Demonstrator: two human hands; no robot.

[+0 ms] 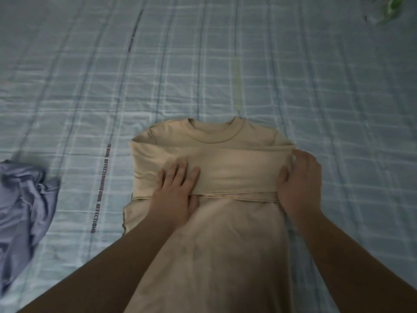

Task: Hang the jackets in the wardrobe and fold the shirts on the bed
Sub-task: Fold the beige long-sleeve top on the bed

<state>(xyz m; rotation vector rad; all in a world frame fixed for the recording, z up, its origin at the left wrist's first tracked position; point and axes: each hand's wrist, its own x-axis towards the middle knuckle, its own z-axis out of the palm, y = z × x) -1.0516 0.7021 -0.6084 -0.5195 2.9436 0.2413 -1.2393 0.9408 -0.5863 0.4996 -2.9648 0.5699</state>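
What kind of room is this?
Probably a bedroom: a checked bedsheet covers the surface, a beige shirt lies on it, and a crumpled lilac garment sits to its left.

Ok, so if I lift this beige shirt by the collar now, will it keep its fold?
Probably not: the beige shirt looks thin and limp, and its folded sleeve lies loose, kept flat only by the left hand and right hand. On the wrinkled bed sheet it would probably drag and bunch rather than slide.
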